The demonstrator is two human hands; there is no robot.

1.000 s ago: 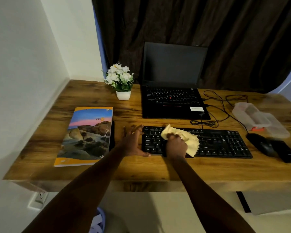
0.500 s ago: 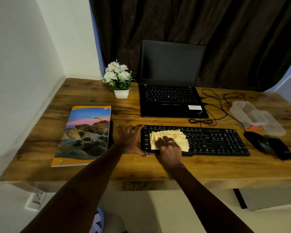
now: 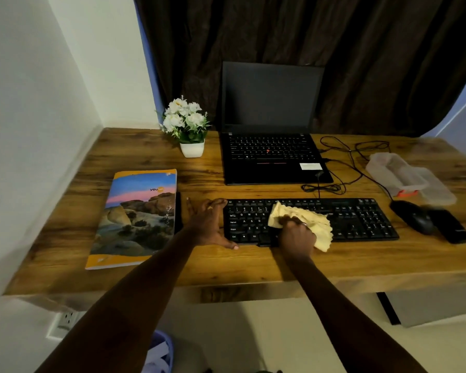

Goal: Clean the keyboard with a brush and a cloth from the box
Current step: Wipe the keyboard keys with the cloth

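Right hand [image 3: 297,235] is gripping a bunched yellow cloth [image 3: 315,219], fingers curled round it, and is pressing it on the middle of the black keyboard [image 3: 361,219]. Left hand [image 3: 209,224] is lying flat with fingers spread, resting on the desk [image 3: 253,265] and touching the keyboard's left end. White letters are showing on the bare keys: Q W E R, A S D, Z X C, Ctrl, Alt. The book [image 3: 137,219] on the left is showing the word "you". The cloth is looking crinkly with a wavy edge, and one corner is hanging past the keyboard's front edge. The keyboard is sitting near the desk's front edge, between the book and the mouse [image 3: 417,218], with the laptop [image 3: 272,157] just behind it.
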